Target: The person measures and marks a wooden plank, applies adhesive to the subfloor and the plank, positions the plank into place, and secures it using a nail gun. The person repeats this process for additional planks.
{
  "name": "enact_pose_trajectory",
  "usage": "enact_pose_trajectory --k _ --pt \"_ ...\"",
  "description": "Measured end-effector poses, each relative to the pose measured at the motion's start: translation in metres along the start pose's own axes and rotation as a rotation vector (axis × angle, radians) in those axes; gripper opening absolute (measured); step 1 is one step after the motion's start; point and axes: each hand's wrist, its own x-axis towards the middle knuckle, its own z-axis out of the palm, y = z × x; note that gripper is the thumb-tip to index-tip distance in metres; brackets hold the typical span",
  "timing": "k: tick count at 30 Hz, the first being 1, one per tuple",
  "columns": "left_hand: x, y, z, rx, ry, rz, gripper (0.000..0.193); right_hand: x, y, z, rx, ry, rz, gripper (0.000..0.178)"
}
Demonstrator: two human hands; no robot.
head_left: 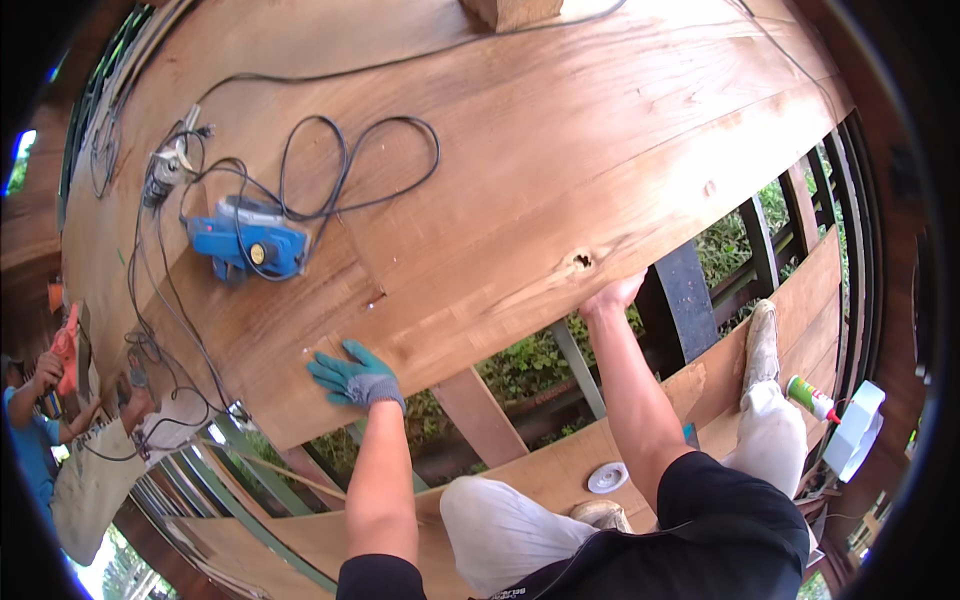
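A broad wooden panel (480,200) of joined planks stretches across the view in front of me. My left hand (358,378), in a green and grey work glove, rests on its near left part with the fingers spread. At the panel's near edge, my bare right hand (612,296) grips the rim, its fingers partly hidden there. Between the two hands, closer to the right, a dark knot hole (582,262) shows in the wood. A blue electric planer (248,238) lies on the panel beyond my left hand. Beside the planer is a grinder-like power tool (168,172).
Black cords (330,165) loop over the panel. A wooden block (512,12) sits at the far edge. At far left a co-worker (35,420) holds an orange power tool (66,350). Open slats (575,365) show greenery below. A white disc (607,478) and green bottle (812,398) lie nearby.
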Motion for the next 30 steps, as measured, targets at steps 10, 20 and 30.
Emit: enact_pose_trajectory --k 10,20,30 --pt "-0.005 0.016 -0.006 -0.076 0.029 0.039 0.075 0.004 -0.013 0.016 -0.107 0.005 0.018 0.085" --pt "0.004 -0.001 -0.025 -0.121 -0.037 -0.028 0.077 -0.033 -0.007 0.031 -0.179 0.14 0.178 0.083" --pt "0.007 -0.013 0.012 -0.038 0.106 0.065 0.078 0.04 0.023 -0.023 0.059 0.331 -0.039 0.079"
